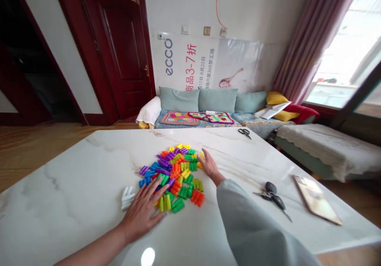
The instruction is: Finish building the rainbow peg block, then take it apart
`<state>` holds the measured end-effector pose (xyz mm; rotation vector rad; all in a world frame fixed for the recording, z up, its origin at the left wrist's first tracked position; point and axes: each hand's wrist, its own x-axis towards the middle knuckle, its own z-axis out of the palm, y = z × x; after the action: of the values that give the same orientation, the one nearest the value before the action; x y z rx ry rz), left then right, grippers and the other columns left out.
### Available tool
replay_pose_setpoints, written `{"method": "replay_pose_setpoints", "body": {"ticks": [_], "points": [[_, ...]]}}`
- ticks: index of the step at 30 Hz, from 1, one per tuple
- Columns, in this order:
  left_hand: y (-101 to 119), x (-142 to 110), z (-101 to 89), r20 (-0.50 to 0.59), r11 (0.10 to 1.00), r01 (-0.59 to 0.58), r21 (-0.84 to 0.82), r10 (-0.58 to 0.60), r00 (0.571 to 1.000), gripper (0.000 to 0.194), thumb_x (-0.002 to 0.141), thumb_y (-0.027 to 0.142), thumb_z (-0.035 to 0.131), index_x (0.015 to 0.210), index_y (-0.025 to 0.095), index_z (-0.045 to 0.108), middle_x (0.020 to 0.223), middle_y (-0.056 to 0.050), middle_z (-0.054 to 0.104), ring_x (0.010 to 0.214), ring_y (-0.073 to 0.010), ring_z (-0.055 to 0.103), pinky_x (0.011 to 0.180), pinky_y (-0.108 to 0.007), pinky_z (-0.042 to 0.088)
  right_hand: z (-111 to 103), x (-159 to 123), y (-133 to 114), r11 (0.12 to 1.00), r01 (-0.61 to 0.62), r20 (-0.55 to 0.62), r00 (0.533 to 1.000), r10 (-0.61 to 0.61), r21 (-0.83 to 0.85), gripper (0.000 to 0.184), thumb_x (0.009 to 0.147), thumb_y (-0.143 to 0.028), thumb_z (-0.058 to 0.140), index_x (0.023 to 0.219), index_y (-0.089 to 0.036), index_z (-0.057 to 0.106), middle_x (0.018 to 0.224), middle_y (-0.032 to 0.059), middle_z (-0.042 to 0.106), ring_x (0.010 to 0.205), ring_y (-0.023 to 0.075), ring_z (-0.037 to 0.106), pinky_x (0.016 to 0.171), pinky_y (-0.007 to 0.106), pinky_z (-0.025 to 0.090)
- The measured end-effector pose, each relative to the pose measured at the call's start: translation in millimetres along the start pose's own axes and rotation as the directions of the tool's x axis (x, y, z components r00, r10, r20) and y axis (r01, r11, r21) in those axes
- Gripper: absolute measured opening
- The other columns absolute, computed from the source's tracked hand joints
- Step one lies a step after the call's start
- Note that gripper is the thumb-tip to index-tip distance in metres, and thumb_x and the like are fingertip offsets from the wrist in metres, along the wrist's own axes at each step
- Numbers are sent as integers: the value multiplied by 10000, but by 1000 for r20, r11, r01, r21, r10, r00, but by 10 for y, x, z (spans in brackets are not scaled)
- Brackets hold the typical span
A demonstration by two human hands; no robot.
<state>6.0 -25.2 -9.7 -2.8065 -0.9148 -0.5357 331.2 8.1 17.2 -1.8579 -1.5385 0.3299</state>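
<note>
A loose pile of colourful plastic tube-shaped building pieces (176, 167) lies on the white marble-patterned table (89, 167). My left hand (144, 204) rests at the near left of the pile, palm down, its spread fingers over blue, green and purple pieces. Just left of it sit several white pieces (127, 198). My right hand (208, 164) is at the pile's right edge, fingers stretched out beside yellow and green pieces. Neither hand is closed round a piece. An orange piece (197, 198) and a green one (178, 205) lie at the near side.
On the table's right are a bunch of keys (274, 196) and a phone (317, 198). Black-handled scissors (244, 133) lie near the far edge. Beyond stands a sofa with pale green cushions (217, 100); a bench with a lace cover (333, 145) is at the right.
</note>
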Motion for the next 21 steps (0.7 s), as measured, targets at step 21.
{"method": "replay_pose_setpoints", "body": {"ticks": [21], "points": [[80, 27, -54, -70, 961, -270, -62, 265, 962, 579, 878, 380, 471, 1440, 373, 331, 1532, 2, 287, 1375, -295, 327, 1103, -518, 302, 201, -1110, -730, 984, 173, 235, 956, -175, 30, 670, 743, -424, 691, 1313, -170, 448, 1482, 154, 296, 1369, 308, 298, 1083, 443, 330]]}}
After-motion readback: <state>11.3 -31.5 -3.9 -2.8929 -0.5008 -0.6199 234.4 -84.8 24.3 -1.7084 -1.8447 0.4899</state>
